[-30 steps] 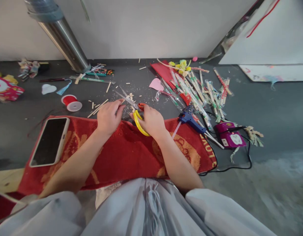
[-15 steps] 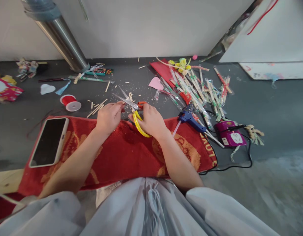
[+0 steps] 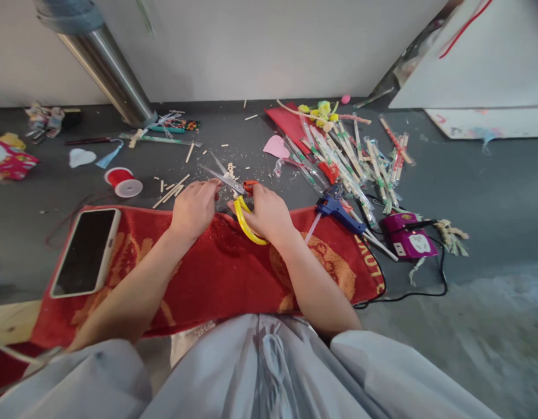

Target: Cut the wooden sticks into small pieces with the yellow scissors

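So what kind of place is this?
It looks like a craft corner, maybe somebody's worktop: there are scissors, a blue glue gun and a red-and-white spool.

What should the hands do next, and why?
Perhaps the left hand should ease back a little before the right hand closes the scissors. The blades are open, and the left fingertips look very near one of them. I can't tell whether those fingertips are pinching anything.
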A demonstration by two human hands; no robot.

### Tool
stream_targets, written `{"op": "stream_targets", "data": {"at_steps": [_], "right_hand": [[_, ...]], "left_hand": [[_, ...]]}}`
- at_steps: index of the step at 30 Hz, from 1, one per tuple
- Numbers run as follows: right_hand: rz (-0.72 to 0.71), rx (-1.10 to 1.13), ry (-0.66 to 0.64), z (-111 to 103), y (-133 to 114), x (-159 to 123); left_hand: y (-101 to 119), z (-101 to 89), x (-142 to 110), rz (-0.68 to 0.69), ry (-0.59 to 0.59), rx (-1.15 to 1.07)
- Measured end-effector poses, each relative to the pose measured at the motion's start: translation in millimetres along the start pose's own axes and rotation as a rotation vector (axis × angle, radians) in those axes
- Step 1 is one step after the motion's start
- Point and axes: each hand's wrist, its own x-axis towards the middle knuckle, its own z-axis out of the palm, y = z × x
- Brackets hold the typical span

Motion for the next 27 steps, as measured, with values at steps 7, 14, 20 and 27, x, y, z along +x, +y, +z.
{"op": "stream_targets", "data": {"at_steps": [7,14,20,27], "right_hand": [[0.09,-0.083,-0.075,-11.1,-9.1,-3.0],[0.102,0.006,-0.044,-5.6,-3.2,1.5],[0.184,0.327,0.078,-4.6,13.1,7.2],[0.175,0.791,0.031,9.1,15.1,9.5]], "left_hand": [[1.4,2.3,-0.5,-0.002,-0.002,0.072],[6.8,-2.9,1.1,-0.064,0.054,-0.016],[18.4,-9.1,1.4,-0.191,0.262,-0.263],[34.2,8.1,-9.9,-0.121,-0.057,-0.529]]}}
